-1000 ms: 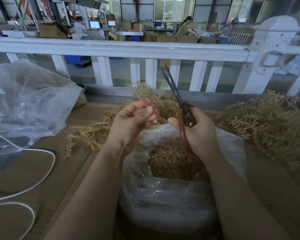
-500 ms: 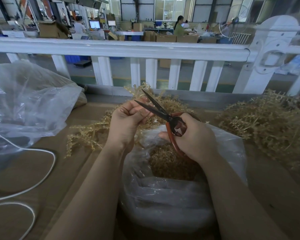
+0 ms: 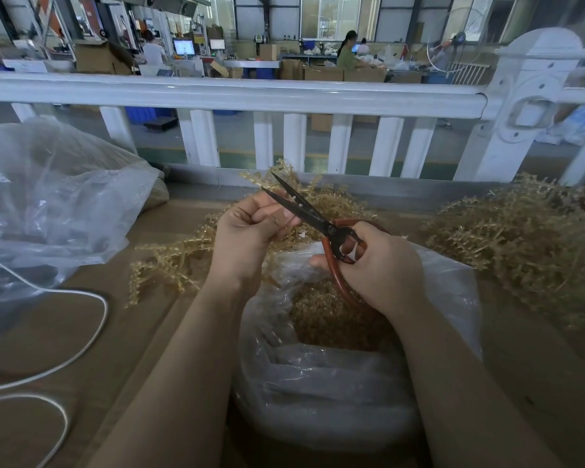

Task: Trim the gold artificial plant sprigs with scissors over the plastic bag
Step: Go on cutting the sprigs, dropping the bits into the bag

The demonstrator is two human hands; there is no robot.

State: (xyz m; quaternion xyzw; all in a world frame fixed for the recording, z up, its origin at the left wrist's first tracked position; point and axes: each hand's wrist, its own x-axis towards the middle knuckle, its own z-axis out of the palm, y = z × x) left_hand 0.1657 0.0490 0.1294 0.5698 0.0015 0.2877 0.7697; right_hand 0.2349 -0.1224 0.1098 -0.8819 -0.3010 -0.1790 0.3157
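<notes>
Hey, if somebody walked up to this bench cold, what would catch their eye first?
Probably the red-handled scissors at centre, blades open, gripped by the right hand beside the left hand, which pinches a gold sprig. Below them sits an open plastic bag of gold trimmings, and a big sprig pile lies right.

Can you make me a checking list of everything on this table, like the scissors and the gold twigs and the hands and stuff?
Surface: brown table, partly covered.
Job's things: scissors with red handles, blades open; gold sprigs piled beside the left hand; bigger sprig pile on the right; plastic bag open below the hands, gold trimmings inside.
Clutter: large clear bag at the left.
Hands: left hand pinches a sprig between the blades; right hand grips the scissor handles.
Cables: white cable looping across the left of the table.
Surroundings: white railing; workshop with boxes and people behind it.
</notes>
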